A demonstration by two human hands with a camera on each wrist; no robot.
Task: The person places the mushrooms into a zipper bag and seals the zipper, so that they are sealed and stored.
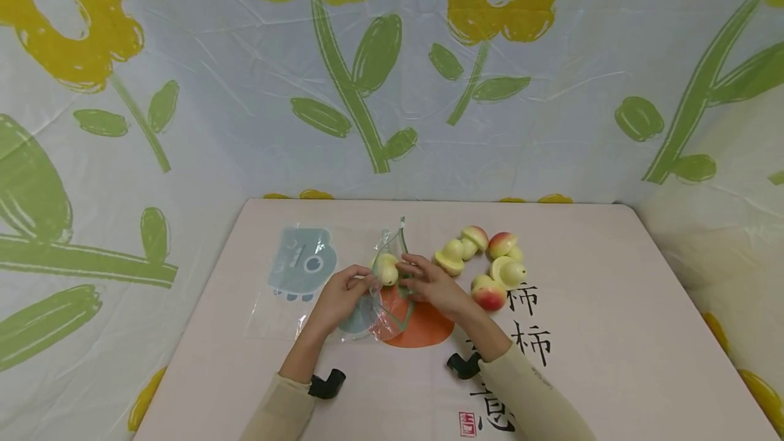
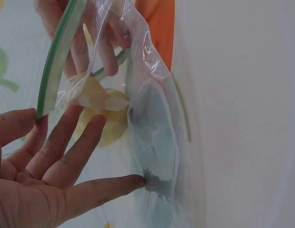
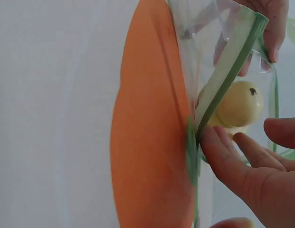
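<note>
A clear plastic zip bag [image 1: 392, 315] with green edging lies between the two hands, its mouth spread. My left hand [image 1: 344, 297] pinches the green zip edge [image 2: 57, 61] between thumb and a finger, with the other fingers spread against the plastic. At the mouth is a yellow peach half [image 1: 386, 269] with a round knob and a dark spot [image 3: 253, 91]; whether it lies fully inside I cannot tell. My right hand [image 1: 436, 286] touches the opposite green strip [image 3: 233, 71] with its fingertips. Its thumb [image 3: 283, 133] stands apart from the fingers.
Several red-and-yellow peach halves [image 1: 490, 293] lie in a loose ring right of the hands. A printed clear bag [image 1: 303, 264] lies flat on the left. The pale table mat [image 1: 600, 332] carries an orange print and black characters. A flower-printed curtain [image 1: 257, 121] stands behind the table.
</note>
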